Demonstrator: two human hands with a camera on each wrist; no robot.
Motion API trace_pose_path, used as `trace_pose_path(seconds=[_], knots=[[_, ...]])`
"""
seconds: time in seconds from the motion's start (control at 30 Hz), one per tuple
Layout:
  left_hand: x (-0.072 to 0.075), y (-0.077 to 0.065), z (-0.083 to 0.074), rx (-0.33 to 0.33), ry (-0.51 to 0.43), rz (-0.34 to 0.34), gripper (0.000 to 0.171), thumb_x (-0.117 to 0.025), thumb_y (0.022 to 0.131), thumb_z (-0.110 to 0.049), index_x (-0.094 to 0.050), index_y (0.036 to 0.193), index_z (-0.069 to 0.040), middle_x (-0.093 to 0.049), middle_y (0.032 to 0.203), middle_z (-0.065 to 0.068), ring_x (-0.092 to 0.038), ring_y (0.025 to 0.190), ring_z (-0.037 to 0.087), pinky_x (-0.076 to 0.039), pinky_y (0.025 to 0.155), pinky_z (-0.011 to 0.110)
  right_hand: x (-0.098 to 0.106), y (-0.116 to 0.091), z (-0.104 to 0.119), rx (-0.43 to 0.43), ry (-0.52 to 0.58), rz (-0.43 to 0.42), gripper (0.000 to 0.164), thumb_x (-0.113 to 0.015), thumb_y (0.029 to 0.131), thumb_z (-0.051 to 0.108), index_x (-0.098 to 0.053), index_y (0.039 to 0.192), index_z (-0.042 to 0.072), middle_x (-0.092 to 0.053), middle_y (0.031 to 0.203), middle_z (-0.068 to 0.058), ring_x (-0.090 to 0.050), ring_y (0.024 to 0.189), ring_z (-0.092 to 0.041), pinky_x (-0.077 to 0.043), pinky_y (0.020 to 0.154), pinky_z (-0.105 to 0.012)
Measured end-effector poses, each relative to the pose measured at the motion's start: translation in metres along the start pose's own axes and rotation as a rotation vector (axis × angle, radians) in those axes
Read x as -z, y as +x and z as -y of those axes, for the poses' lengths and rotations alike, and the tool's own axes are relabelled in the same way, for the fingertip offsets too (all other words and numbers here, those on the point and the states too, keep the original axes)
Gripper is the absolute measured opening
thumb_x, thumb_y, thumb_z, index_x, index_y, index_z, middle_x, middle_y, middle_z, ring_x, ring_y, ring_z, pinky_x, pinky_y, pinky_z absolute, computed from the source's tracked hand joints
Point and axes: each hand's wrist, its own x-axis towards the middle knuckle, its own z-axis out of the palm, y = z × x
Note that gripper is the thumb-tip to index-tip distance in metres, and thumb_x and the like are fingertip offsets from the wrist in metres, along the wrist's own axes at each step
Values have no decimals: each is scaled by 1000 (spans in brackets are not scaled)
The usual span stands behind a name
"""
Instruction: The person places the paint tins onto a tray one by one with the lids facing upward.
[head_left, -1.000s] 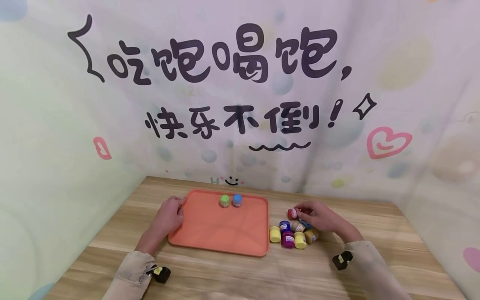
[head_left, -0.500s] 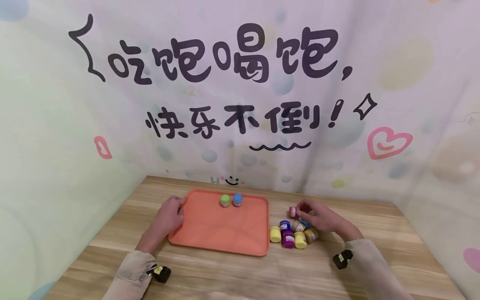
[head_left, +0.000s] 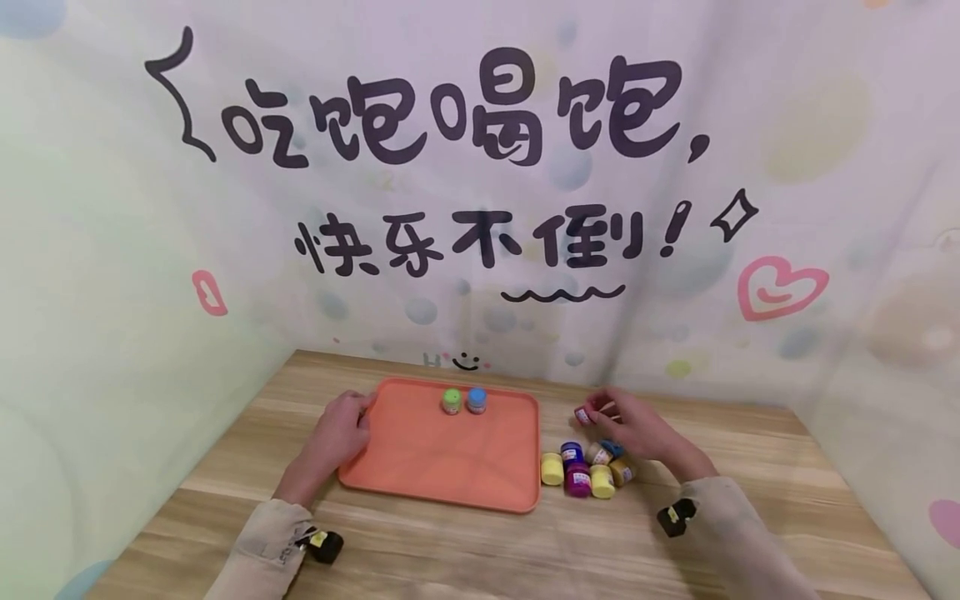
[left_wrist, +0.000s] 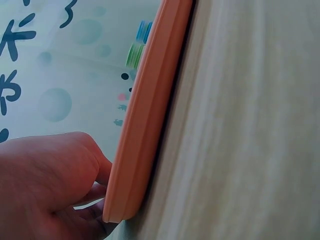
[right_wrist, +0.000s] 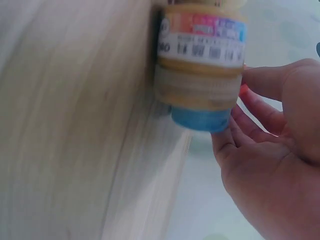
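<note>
An orange tray (head_left: 442, 458) lies on the wooden table, and my left hand (head_left: 341, 429) grips its left rim. In the left wrist view, the thumb and fingers meet the tray's near corner. My right hand (head_left: 633, 423) pinches a small red paint jar (head_left: 583, 415) between thumb and fingers, just beyond a cluster of jars. That cluster holds two yellow jars, one (head_left: 552, 469) beside the tray, plus a dark blue jar (head_left: 572, 452), a magenta jar (head_left: 577, 480), a beige jar (head_left: 599, 454) and others. In the right wrist view, an ochre jar (right_wrist: 200, 55) partly covers the fingertips.
On the tray's back part a green-lidded jar (head_left: 452, 401) and a blue-lidded jar (head_left: 477, 401) stand side by side. A printed cloth wall (head_left: 480, 325) rises behind the table (head_left: 450, 550). Each sleeve cuff carries a small black camera.
My right hand has lifted the red jar slightly up and away from the cluster, tilting it. My left hand stays on the tray rim, and the other jars keep their places.
</note>
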Motion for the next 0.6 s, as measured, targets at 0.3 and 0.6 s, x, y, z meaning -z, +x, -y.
trace_pose_path(seconds=[0.3, 0.6], knots=[[0, 1, 2, -22, 2, -10, 44, -58, 98, 6, -62, 142, 15, -69, 127, 34, -66, 121, 47, -56, 102, 60, -6, 12, 22, 55, -30, -37, 35, -63, 109, 10, -63, 141, -5, -70, 133, -20, -70, 120, -37, -60, 100, -53], [-1, 1, 2, -6, 1, 6, 45, -58, 99, 6, -61, 143, 14, -68, 129, 34, -66, 123, 47, -56, 103, 60, -25, 32, 38, 154, -68, -71, 40, -68, 107, 13, -62, 144, -1, -70, 134, -18, -72, 114, -30, -63, 94, -44]])
